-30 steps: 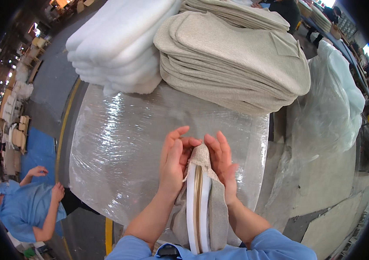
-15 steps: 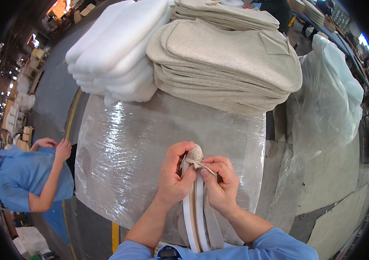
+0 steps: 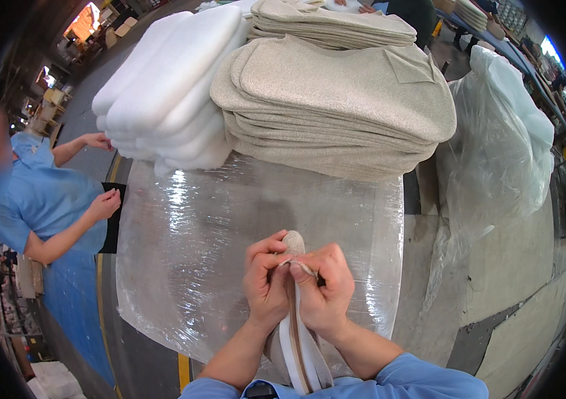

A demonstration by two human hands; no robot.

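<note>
Table (image 3: 183, 266) leaves room leftward; white pads (image 3: 166, 100) and beige fabric (image 3: 336, 100) block ahead.

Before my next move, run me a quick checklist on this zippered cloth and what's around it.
1. Left hand pinching the cloth: ok.
2. Right hand pinching it too: ok.
3. Zipper in view: ok, running between your forearms.
4. Zipper pull located: cannot tell, none visible.
5. Beige stack apart from your hands: ok, beyond them on the table.
6. Co-worker apart from your hands: ok, off to your left.
</note>
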